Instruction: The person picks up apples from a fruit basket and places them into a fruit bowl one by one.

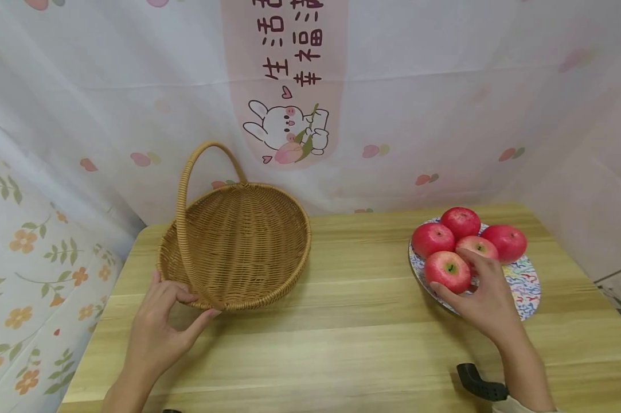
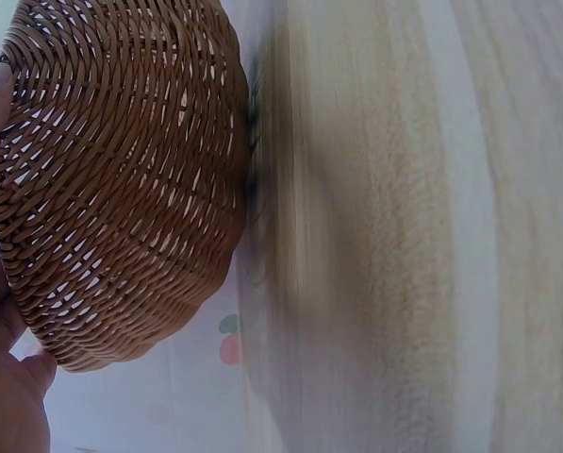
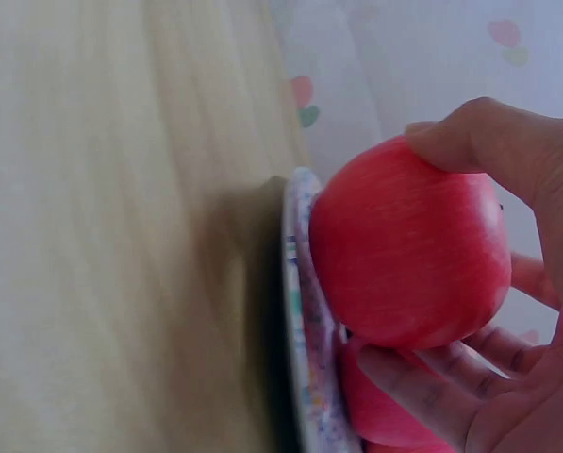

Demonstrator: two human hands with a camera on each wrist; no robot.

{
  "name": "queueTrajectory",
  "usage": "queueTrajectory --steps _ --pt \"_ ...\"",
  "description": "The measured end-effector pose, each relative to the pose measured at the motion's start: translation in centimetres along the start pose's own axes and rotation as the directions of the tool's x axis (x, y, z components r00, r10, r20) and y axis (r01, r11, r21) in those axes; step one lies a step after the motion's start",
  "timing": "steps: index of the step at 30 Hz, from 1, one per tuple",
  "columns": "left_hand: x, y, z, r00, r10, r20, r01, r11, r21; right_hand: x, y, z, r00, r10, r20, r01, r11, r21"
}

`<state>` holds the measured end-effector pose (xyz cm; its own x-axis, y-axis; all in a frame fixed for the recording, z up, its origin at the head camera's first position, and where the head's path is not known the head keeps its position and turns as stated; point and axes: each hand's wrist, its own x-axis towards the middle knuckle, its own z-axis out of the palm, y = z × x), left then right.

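A wicker basket with an arched handle sits on the left of the table, tilted so its inside faces up and forward. My left hand grips its near left rim, thumb in front and fingers at the side; the left wrist view shows the woven underside. On the right, my right hand holds a red apple between thumb and fingers, at the near side of a patterned plate. In the right wrist view this apple is against the plate's rim, with another apple below.
Several other apples lie behind and beside the held one on the plate. The wooden table stretches between basket and plate. A printed curtain hangs behind it. A black curved piece is by the right wrist.
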<state>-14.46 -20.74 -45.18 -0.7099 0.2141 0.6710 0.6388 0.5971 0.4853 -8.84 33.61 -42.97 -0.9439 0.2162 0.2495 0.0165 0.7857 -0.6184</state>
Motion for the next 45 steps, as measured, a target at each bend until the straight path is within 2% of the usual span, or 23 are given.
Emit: queueTrajectory --steps 12,17,28,32,36,40,45 --pt "0.0 0.0 0.0 1.0 -0.004 -0.002 0.004 1.0 0.006 -0.5 0.4 0.8 0.998 0.064 -0.029 -0.065 0.997 -0.029" --pt "0.1 0.2 -0.1 1.0 -0.006 0.006 0.006 1.0 0.008 -0.3 0.5 0.8 0.995 0.097 -0.015 -0.098 0.994 -0.051" --pt "0.2 0.9 -0.8 0.996 -0.065 0.059 0.064 0.998 0.017 -0.5 0.6 0.9 0.997 0.075 -0.017 -0.075 0.996 -0.055" --pt "0.3 0.9 -0.5 0.999 -0.042 0.023 0.042 0.999 0.005 -0.6 0.5 0.9 0.997 0.069 -0.023 -0.071 0.995 -0.067" --pt "0.3 1.0 -0.3 1.0 -0.03 -0.003 0.03 0.999 0.011 -0.6 0.4 1.0 0.995 0.101 -0.025 -0.103 0.992 -0.074" --pt "0.3 1.1 -0.2 0.999 -0.035 -0.005 0.035 0.999 0.025 -0.6 0.3 1.0 0.991 0.127 -0.03 -0.129 0.988 -0.081" --pt "0.6 1.6 -0.1 0.998 -0.064 0.023 0.062 0.995 0.082 -0.7 0.3 0.7 0.989 0.146 -0.016 -0.147 0.985 -0.088"
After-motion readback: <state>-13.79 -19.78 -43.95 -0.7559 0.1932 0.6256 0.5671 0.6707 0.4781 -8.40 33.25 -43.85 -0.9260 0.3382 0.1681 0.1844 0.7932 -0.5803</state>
